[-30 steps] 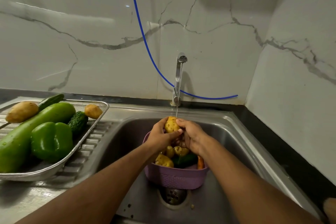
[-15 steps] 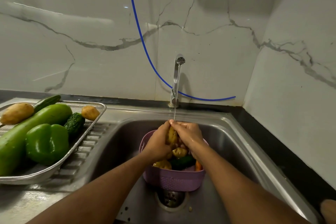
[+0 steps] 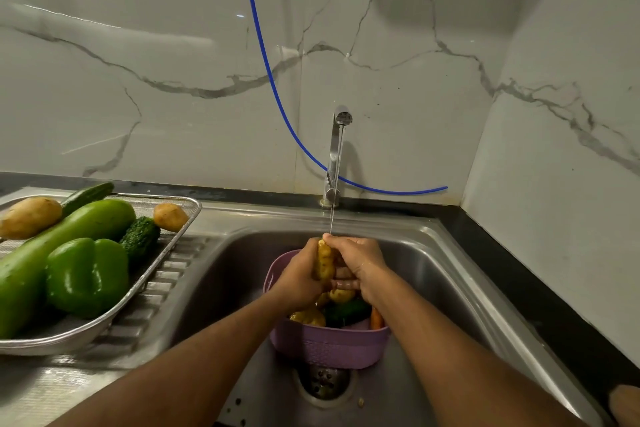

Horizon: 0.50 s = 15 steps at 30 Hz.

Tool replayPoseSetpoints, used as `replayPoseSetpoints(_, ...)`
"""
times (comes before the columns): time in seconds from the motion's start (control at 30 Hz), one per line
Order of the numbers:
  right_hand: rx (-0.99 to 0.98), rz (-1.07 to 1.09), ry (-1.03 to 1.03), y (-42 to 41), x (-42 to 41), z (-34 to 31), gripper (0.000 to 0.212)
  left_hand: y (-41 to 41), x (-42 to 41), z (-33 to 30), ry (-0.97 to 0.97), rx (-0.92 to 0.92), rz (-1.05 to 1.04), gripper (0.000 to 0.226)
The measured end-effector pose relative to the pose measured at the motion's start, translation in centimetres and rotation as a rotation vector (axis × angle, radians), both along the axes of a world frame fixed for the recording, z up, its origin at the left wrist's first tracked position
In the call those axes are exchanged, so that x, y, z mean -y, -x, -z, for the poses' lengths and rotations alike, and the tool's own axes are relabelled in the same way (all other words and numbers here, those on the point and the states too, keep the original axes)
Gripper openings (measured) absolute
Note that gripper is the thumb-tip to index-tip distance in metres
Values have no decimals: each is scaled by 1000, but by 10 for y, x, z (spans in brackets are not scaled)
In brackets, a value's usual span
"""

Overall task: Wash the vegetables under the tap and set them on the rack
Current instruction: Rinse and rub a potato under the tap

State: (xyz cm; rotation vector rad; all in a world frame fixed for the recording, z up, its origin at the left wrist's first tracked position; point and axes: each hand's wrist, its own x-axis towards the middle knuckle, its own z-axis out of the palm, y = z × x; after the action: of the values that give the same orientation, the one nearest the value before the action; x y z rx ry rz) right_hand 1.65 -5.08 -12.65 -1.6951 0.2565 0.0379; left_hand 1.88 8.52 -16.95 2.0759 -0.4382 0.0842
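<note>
Since 1.0 s ago, small yellow-brown potato (image 3: 324,260) is turning edge-on between both hands. Left hand (image 3: 299,282) and right hand (image 3: 358,263) are clasping it under thin tap stream (image 3: 333,215), above purple plastic basket (image 3: 329,345) at sink centre. Step: rinsing. Next move likely calls for carrying it to steel mesh rack (image 3: 187,220) at sink's left edge.

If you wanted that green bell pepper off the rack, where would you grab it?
Probably across the bell pepper's broad lobed body, coming from above. It lies in the rack with the long green gourd close on its left, so the top is the freest side.
</note>
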Motion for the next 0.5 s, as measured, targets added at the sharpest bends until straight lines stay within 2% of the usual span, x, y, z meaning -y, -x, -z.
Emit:
replayPoseSetpoints(0.1,18,39,65,-2,2,3,35,0,2,1,-38,7,29,62)
replayPoseSetpoints(0.37,-23,-113,5,4,5,-6,21,-4,-1,2,-31,-100,-26,60)
replayPoseSetpoints(0.5,-43,-93,20,3,2,0,27,-2,0,0,-49,-121,-31,63)
